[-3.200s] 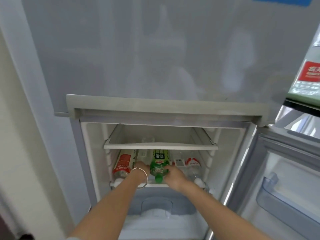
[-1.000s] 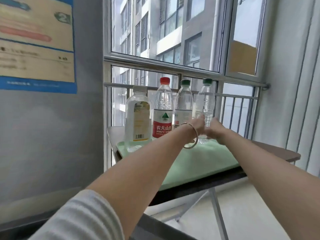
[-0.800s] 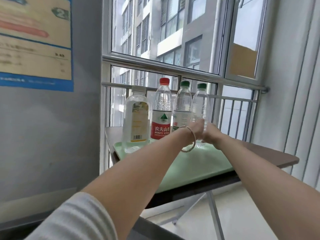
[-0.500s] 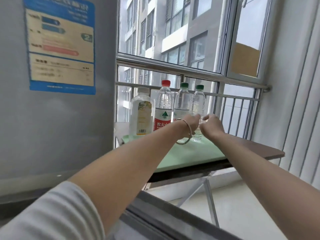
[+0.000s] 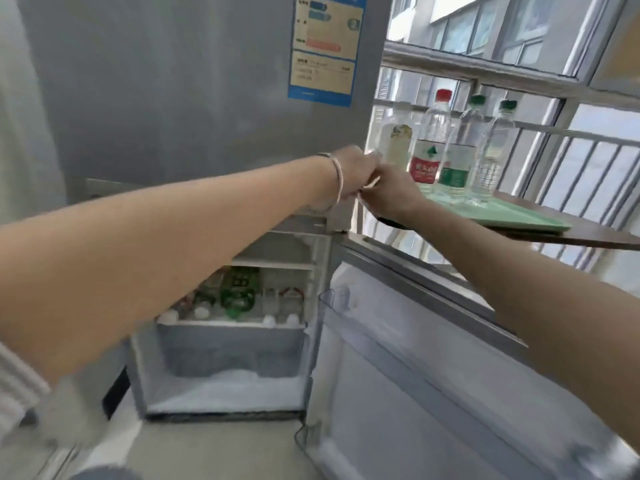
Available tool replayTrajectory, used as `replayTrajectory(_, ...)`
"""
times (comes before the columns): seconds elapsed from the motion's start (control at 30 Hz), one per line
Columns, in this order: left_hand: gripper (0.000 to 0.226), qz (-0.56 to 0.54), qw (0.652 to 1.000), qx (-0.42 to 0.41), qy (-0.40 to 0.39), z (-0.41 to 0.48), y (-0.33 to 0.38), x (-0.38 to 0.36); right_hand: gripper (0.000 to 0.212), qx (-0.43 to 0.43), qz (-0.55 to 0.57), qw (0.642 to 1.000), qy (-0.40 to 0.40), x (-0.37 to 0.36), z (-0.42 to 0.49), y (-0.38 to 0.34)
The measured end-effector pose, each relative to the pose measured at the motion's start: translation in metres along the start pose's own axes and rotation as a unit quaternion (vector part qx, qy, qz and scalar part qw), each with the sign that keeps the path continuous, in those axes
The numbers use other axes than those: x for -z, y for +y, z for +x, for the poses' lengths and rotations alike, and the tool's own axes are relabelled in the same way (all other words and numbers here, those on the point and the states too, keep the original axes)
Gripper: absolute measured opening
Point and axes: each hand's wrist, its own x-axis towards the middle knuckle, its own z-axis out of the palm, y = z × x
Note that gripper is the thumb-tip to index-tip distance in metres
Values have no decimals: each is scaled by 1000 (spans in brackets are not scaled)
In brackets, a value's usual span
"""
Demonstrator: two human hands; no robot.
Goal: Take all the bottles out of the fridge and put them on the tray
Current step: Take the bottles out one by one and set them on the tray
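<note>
Both arms stretched out in front of the grey fridge [image 5: 156, 98], the left hand [image 5: 351, 173] and right hand [image 5: 389, 195] touching, fingers curled; I couldn't tell whether either gripped anything. At two o'clock, four bottles [image 5: 431, 147] stood upright on the green tray [image 5: 512, 216]. At six o'clock, through the open lower door [image 5: 433, 375], more bottles lay on the shelf [image 5: 239, 322], a green one [image 5: 239, 289] among them.

A blue and white sticker [image 5: 325, 46] sits near the top middle. A big window [image 5: 519, 29] with metal bars [image 5: 588, 168] fills the upper right. A brown worktop [image 5: 595, 233] is below it.
</note>
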Motion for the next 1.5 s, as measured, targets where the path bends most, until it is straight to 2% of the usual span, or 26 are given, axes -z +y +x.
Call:
replayTrajectory(0.07,46,0,1000,28,3,-19,-28,21,28,0,39,998,-55,-21,-5,-19)
replayTrajectory(0.17,52,28,998,62,-13,-35,-79,49,18,3,56,992,-110,-70,-20,-49)
replayTrajectory(0.27,56,70,993,93,-31,-41,-127,64,26,-5,61,988,-145,-124,-26,-59)
replayTrajectory(0.43,53,109,973,162,-121,-35,-229,67,30,-28,-6,967,-252,-226,-42,-55)
replayTrajectory(0.5,49,132,966,174,-141,-29,-262,58,31,-71,-28,961,-264,-261,-43,-35)
replayTrajectory(0.6,59,144,958,179,-171,-5,-316,42,35,-129,-22,958,-254,-309,-32,-1)
replayTrajectory(0.67,58,151,955,174,-187,6,-341,34,43,-167,-7,953,-254,-329,-22,19)
replayTrajectory(0.8,42,117,955,180,-202,33,-388,13,43,-261,-11,930,-258,-374,-9,57)
replayTrajectory(0.97,43,61,955,206,-204,54,-424,-3,48,-342,-26,915,-214,-412,-5,87)
replayTrajectory(1.1,39,41,953,211,-212,60,-428,-1,40,-350,-31,923,-153,-425,-8,88)
replayTrajectory(1.23,39,39,957,209,-196,59,-426,-1,44,-348,-5,933,-95,-422,-20,81)
replayTrajectory(1.33,28,69,964,187,-177,54,-417,-4,42,-297,20,955,-15,-410,-33,72)
replayTrajectory(1.5,38,142,969,116,-169,39,-387,-7,31,-147,-10,988,39,-374,-32,43)
